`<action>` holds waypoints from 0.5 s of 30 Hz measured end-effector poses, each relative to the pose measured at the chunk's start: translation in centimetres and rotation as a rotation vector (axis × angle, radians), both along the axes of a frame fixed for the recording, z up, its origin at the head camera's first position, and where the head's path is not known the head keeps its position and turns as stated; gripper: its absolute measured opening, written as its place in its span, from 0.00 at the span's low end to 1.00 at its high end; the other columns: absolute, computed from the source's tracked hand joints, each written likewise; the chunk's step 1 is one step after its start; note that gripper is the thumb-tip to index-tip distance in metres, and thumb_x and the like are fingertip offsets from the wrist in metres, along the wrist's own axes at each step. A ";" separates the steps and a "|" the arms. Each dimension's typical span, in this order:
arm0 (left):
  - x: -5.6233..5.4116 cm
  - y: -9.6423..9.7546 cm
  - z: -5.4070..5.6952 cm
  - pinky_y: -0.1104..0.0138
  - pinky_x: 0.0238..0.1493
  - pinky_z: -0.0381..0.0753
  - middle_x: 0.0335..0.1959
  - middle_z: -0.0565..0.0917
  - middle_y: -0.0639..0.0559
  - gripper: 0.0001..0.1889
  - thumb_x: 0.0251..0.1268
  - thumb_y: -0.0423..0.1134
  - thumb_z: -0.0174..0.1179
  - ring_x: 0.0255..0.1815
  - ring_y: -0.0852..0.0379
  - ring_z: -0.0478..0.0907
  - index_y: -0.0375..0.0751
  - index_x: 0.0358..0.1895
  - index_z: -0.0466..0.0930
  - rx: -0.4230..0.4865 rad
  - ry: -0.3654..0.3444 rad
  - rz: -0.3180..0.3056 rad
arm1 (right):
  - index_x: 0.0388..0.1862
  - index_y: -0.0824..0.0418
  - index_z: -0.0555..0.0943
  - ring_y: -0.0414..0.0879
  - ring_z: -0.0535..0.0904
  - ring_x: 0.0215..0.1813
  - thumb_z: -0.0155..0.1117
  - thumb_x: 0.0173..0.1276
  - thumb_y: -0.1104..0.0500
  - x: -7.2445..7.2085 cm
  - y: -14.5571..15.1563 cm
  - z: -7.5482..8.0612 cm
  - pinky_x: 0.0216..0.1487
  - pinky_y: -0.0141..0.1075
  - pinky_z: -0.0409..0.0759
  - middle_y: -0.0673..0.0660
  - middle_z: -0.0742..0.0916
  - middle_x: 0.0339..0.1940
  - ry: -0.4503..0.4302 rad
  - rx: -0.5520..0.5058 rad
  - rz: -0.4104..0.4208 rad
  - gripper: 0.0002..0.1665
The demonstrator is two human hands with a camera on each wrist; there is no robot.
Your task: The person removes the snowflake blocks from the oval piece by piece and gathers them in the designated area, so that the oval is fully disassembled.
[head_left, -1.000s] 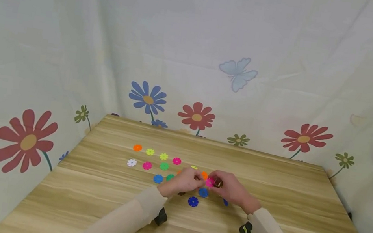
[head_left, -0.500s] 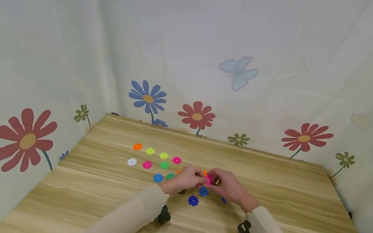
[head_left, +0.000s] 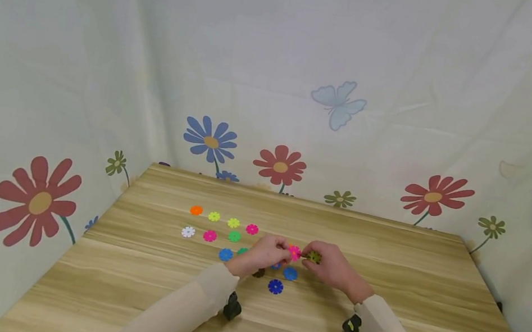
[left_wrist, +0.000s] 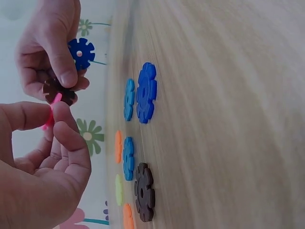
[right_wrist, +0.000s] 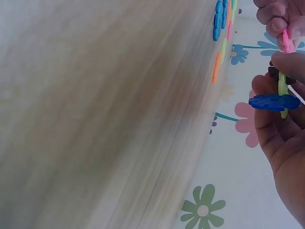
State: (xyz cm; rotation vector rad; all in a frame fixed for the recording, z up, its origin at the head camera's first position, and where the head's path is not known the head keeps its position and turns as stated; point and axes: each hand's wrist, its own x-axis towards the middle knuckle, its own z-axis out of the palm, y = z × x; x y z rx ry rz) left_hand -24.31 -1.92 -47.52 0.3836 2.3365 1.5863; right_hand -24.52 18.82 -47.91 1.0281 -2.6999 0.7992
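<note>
Between its thumb and fingers, my left hand (head_left: 263,253) pinches a pink notched flower disc (head_left: 294,253) above the table. My right hand (head_left: 335,267), just to the right, grips a joined cluster: a yellow-green disc (right_wrist: 282,85), a blue disc (right_wrist: 274,102) set crosswise on it, and a brown disc (left_wrist: 59,93) at the end facing the left hand. In the left wrist view the pink disc's edge meets the brown one; whether they are slotted together I cannot tell. Fingers partly hide the brown and yellow-green discs.
Several loose flower discs lie flat on the wooden table (head_left: 150,297), left of and below the hands, among them a dark blue disc (head_left: 275,286), a light blue disc (head_left: 290,274) and a white disc (head_left: 188,231). A flower-printed cloth (head_left: 262,46) surrounds the table's back and sides.
My right hand has shifted slightly right, its fingers back from the pink disc, which now shows more fully in the left hand. The cluster has turned, so its blue disc has left the head view.
</note>
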 end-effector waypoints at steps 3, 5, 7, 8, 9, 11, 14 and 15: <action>0.1 0.0 0.1 0.65 0.26 0.67 0.26 0.80 0.46 0.06 0.63 0.32 0.57 0.23 0.54 0.69 0.36 0.29 0.75 -0.011 0.004 -0.010 | 0.37 0.58 0.81 0.43 0.81 0.41 0.69 0.59 0.64 0.0 0.0 0.1 0.42 0.39 0.79 0.49 0.85 0.37 0.023 -0.012 0.024 0.07; 0.2 0.0 0.2 0.66 0.26 0.66 0.25 0.79 0.46 0.06 0.65 0.33 0.57 0.23 0.55 0.68 0.37 0.29 0.75 -0.016 0.001 -0.021 | 0.36 0.57 0.82 0.43 0.81 0.40 0.69 0.59 0.65 0.0 0.0 0.0 0.42 0.39 0.79 0.49 0.85 0.36 0.030 -0.016 0.040 0.07; 0.2 0.1 0.3 0.68 0.25 0.65 0.25 0.79 0.47 0.07 0.65 0.34 0.58 0.23 0.56 0.68 0.37 0.29 0.76 -0.017 0.004 -0.034 | 0.36 0.56 0.82 0.42 0.81 0.40 0.69 0.60 0.64 -0.2 0.0 -0.1 0.42 0.38 0.79 0.48 0.85 0.36 0.027 -0.012 0.050 0.06; 0.2 0.1 0.3 0.68 0.25 0.65 0.25 0.79 0.47 0.07 0.65 0.34 0.59 0.24 0.56 0.68 0.37 0.30 0.76 -0.018 0.006 -0.040 | 0.36 0.56 0.82 0.42 0.81 0.40 0.68 0.60 0.64 -0.2 -0.1 -0.1 0.42 0.38 0.79 0.48 0.85 0.36 0.024 -0.011 0.055 0.06; 0.3 0.2 0.3 0.69 0.25 0.66 0.26 0.79 0.48 0.06 0.65 0.35 0.59 0.24 0.56 0.69 0.37 0.30 0.77 -0.016 0.006 -0.044 | 0.36 0.56 0.82 0.41 0.81 0.40 0.68 0.60 0.64 -0.2 -0.1 -0.1 0.42 0.38 0.79 0.48 0.85 0.36 0.024 -0.009 0.059 0.06; 0.3 0.2 0.3 0.70 0.26 0.66 0.27 0.80 0.48 0.06 0.65 0.35 0.59 0.26 0.55 0.71 0.37 0.31 0.77 -0.010 0.008 -0.052 | 0.35 0.55 0.82 0.40 0.81 0.40 0.68 0.61 0.64 -0.3 -0.1 -0.1 0.42 0.38 0.79 0.47 0.85 0.36 0.020 -0.009 0.063 0.06; 0.2 0.2 0.3 0.69 0.26 0.66 0.30 0.81 0.44 0.07 0.66 0.36 0.59 0.27 0.53 0.71 0.37 0.31 0.77 -0.011 0.007 -0.051 | 0.35 0.54 0.82 0.40 0.81 0.39 0.68 0.60 0.65 -0.3 -0.2 0.0 0.41 0.38 0.79 0.46 0.85 0.35 0.021 -0.020 0.062 0.06; 0.2 0.2 0.3 0.69 0.26 0.66 0.30 0.81 0.44 0.07 0.66 0.37 0.59 0.27 0.54 0.71 0.37 0.31 0.77 -0.015 0.008 -0.048 | 0.34 0.54 0.82 0.40 0.81 0.39 0.68 0.60 0.65 -0.3 -0.2 0.0 0.41 0.37 0.79 0.46 0.85 0.35 0.024 -0.023 0.064 0.06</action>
